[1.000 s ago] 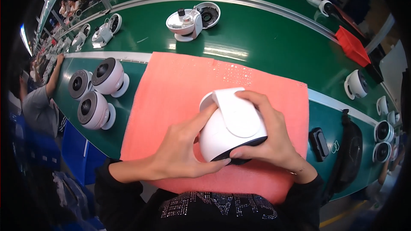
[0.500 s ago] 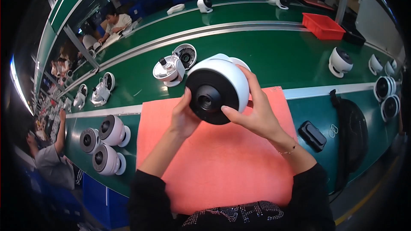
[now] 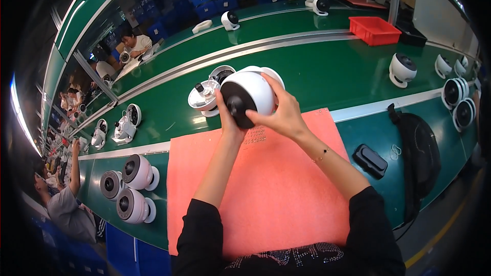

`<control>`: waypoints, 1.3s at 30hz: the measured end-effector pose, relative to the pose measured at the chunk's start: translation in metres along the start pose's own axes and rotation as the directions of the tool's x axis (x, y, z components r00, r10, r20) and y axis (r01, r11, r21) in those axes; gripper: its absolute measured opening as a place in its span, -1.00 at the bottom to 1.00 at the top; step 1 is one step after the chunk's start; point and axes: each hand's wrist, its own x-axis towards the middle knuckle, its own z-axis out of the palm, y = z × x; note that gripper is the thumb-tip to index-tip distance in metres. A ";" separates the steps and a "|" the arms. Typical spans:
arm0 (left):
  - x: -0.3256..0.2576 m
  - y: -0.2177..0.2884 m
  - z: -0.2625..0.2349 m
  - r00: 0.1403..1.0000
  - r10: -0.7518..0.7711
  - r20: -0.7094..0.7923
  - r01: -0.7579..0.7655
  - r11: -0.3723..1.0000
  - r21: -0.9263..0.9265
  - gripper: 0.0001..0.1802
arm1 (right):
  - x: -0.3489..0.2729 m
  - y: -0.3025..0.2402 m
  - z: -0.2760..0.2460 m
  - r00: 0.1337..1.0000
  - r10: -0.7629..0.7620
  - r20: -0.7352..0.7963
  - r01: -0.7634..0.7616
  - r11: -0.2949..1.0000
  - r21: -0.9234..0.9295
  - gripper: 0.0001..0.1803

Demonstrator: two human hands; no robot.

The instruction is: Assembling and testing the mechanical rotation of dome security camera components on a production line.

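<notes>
Between both hands I hold a round white security camera (image 3: 258,88) with a black front and a dark lens, raised above the far edge of a pink mat (image 3: 266,189). My left hand (image 3: 231,121) grips its left and lower side. My right hand (image 3: 284,110) wraps the right side, its thumb on the black front near the lower edge. The camera's base lies behind it, mostly hidden. Just left of the held camera, an opened camera (image 3: 203,99) with its inner parts bare stands on the green bench and is partly covered by it.
Several finished-looking cameras (image 3: 137,172) stand left of the mat. Right of it lie a black case (image 3: 370,161) and a black bag (image 3: 420,158). More opened cameras (image 3: 125,128) line the bench's left. A red bin (image 3: 375,31) sits far right. Co-workers (image 3: 71,204) sit at left.
Both hands have carried the camera away from me, toward the bench's far side, and its front has turned more to the left. My view has shifted slightly too.
</notes>
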 end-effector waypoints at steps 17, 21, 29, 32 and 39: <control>0.031 -0.014 -0.012 0.949 -0.185 -0.256 0.190 0.982 -0.006 -0.02 | 0.029 0.095 -0.008 0.654 0.751 0.089 -0.516 0.357 0.779 -0.41; 0.041 -0.005 -0.064 0.900 -0.072 -0.430 0.030 0.994 -0.103 0.05 | 0.045 0.059 -0.058 0.860 0.510 0.023 -0.131 0.176 0.976 -0.43; 0.059 -0.012 -0.099 0.934 -0.035 -0.355 -0.030 0.984 -0.175 -0.19 | 0.040 0.057 -0.106 0.660 0.751 -0.024 -0.059 0.084 0.995 -0.51; 0.062 -0.023 -0.103 0.940 -0.006 -0.342 -0.048 0.987 -0.150 -0.30 | 0.041 0.090 -0.103 0.749 0.605 -0.270 -0.159 0.561 0.813 -0.39; 0.057 -0.008 -0.102 0.919 0.169 -0.357 -0.105 0.976 0.192 -0.37 | 0.029 0.138 -0.075 0.655 0.702 -0.279 -0.270 0.562 0.782 -0.09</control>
